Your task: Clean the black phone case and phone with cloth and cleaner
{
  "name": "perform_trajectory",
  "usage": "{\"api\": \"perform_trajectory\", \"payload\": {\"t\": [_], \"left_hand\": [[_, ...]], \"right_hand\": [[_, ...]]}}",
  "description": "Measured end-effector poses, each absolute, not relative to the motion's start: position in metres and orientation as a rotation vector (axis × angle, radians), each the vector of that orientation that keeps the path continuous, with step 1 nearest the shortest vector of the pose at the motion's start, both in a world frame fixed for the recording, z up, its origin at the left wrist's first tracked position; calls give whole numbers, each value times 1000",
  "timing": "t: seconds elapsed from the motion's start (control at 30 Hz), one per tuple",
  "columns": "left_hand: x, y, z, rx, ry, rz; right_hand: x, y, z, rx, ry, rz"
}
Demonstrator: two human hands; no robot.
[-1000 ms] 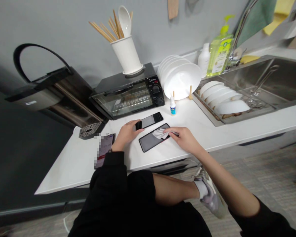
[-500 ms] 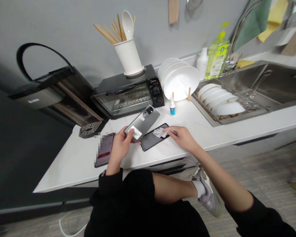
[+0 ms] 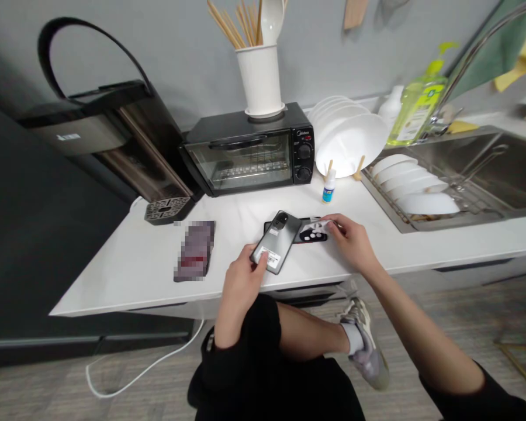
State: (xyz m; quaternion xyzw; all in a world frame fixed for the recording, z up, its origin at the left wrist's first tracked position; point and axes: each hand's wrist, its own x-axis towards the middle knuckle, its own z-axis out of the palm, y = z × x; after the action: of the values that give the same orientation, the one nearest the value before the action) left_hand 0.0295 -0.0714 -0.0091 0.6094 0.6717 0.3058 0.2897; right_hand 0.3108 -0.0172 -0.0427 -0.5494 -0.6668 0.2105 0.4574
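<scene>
The white surface carries, left to right, a dark appliance, a pixelated phone, a toaster oven, a phone case, a bottle and a plate rack.

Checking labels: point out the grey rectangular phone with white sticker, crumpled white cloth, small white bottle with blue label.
Grey rectangular phone with white sticker (image 3: 280, 240): head view, mid-back.
Crumpled white cloth (image 3: 315, 226): head view, exposed folds.
Small white bottle with blue label (image 3: 328, 187): head view, mid-body.
</scene>
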Motion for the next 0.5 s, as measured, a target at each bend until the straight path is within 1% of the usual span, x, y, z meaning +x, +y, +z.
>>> {"api": "perform_trajectory", "payload": {"t": [0.07,0.13,0.33,0.4,0.5], "left_hand": [[31,-78,-6,1779,2015,679],[33,-83,-7,1905,2077,615],[40,-85,-25,2171,2003,760],[40,-83,-29,2184,2003,791],[38,-83,-31,2212,1975,814]], "right_hand": [[311,-18,-42,-1375,-1645,529],[310,-19,-41,-1395,-1642,536],[307,-27,-37,-1432,-1630,556],[303,-27,-31,-1467,-1592,466],[289,-20,-22,-1549,-1610,186]]}}
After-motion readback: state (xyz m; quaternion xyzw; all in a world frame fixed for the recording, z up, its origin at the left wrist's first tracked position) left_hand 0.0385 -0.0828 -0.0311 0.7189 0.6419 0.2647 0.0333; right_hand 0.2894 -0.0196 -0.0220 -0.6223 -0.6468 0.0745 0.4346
